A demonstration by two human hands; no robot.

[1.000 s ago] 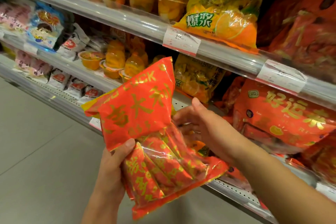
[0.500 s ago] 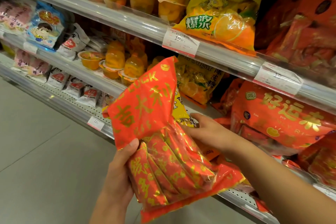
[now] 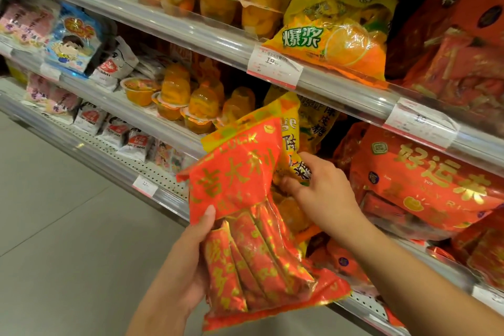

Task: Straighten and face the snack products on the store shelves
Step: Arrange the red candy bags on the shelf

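Two hands work in front of the shelves. The left hand grips one red snack bag from its left edge, thumb pressed on the front, holding it tilted off the shelf over the floor. Behind it, the right hand pinches one yellow snack bag, fingers curled on its lower part. On the upper shelf lies one yellow-orange candy bag; three price tags show on the rails. One large red bag rests to the right.
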